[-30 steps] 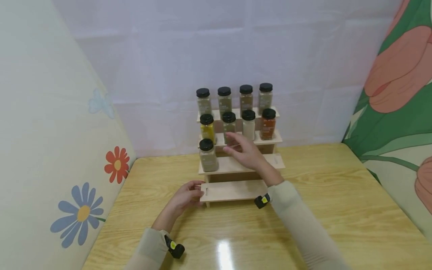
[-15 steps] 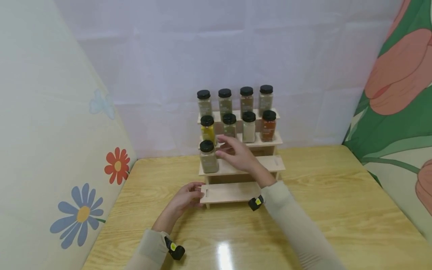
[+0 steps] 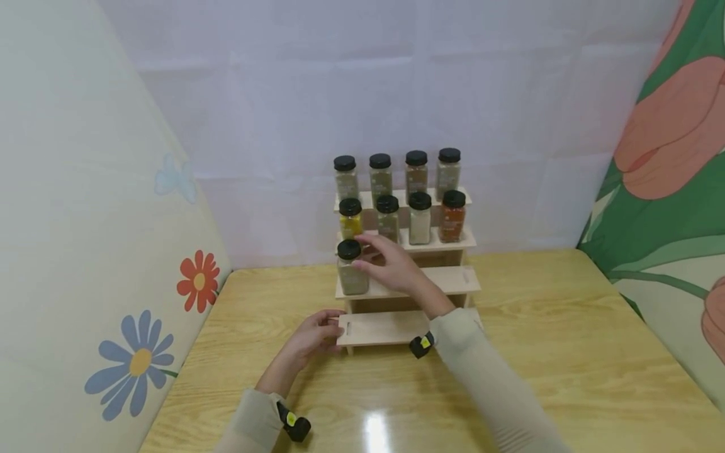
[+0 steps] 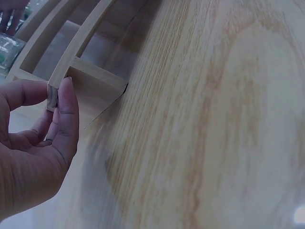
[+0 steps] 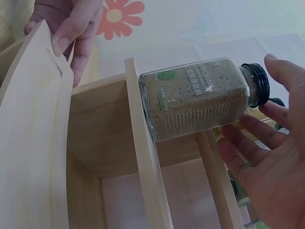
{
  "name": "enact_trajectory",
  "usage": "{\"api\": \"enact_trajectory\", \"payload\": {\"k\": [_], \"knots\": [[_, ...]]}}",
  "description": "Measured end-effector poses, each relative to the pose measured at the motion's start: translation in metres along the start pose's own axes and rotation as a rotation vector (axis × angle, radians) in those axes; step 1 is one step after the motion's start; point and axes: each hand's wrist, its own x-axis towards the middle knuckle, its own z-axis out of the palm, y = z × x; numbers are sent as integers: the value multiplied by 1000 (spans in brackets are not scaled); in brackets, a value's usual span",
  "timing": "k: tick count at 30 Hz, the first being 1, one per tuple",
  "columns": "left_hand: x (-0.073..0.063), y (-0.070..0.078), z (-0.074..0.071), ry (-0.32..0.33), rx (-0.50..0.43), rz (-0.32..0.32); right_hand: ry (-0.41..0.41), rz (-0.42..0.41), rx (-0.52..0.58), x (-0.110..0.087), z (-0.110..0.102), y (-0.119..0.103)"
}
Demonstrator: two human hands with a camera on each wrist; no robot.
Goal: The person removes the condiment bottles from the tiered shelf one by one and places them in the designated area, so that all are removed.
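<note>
A tiered wooden spice rack (image 3: 385,328) stands on the table. My left hand (image 3: 310,336) pinches the left end of its lowest shelf between thumb and fingers, as the left wrist view shows at the shelf end (image 4: 56,83). On the second shelf from the bottom, at its left end, a glass spice jar (image 5: 195,98) with a black lid and greyish-brown contents stands upright. My right hand (image 3: 396,270) is at this jar's right side, thumb near the lid (image 5: 257,85) and fingers spread beside the glass. Firm contact is not visible.
Several black-lidded spice jars fill the two upper shelves, among them a yellow one (image 3: 350,225), a white one (image 3: 420,226) and a red-orange one (image 3: 452,223). A white cloth (image 3: 283,126) hangs behind; flowered panels (image 3: 141,362) flank the wooden table (image 3: 566,340).
My right hand has moved left and slightly down along the rack to the jar at the left end. My left hand keeps its pinch on the lowest shelf.
</note>
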Motion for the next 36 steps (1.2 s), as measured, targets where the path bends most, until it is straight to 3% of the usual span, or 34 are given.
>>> {"api": "enact_trajectory", "payload": {"k": [8, 16, 36], "knots": [[2, -3, -2, -14, -4, 20, 4, 17, 34, 3, 4, -1], [1, -3, -2, -19, 1, 13, -9, 90, 62, 7, 11, 3], [-1, -2, -1, -38, -3, 19, 1, 125, 65, 11, 22, 1]]}}
